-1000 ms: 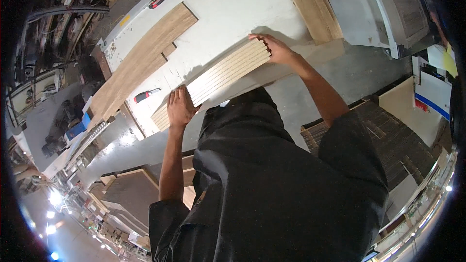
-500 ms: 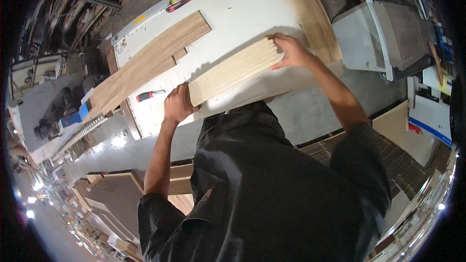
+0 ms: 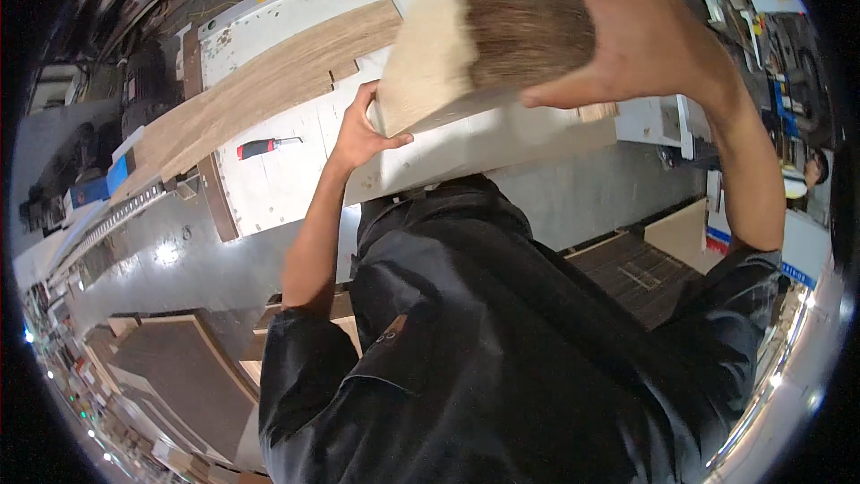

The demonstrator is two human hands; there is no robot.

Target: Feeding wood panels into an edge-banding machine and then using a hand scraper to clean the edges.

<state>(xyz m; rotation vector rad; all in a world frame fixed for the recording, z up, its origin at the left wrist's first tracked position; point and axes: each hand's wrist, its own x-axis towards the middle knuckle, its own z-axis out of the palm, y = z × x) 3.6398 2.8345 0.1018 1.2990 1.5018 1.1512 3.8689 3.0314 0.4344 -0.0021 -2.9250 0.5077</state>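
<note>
Wooden plank stack (image 3: 484, 36) up high, left hand (image 3: 363, 130) clamped on its near end, right hand (image 3: 618, 27) wrapped over top, above the white bench (image 3: 296, 179).

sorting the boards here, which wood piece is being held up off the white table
The pale stack of planks, gripped by the left hand and right hand. The long brown plank lies flat on the table.
</note>
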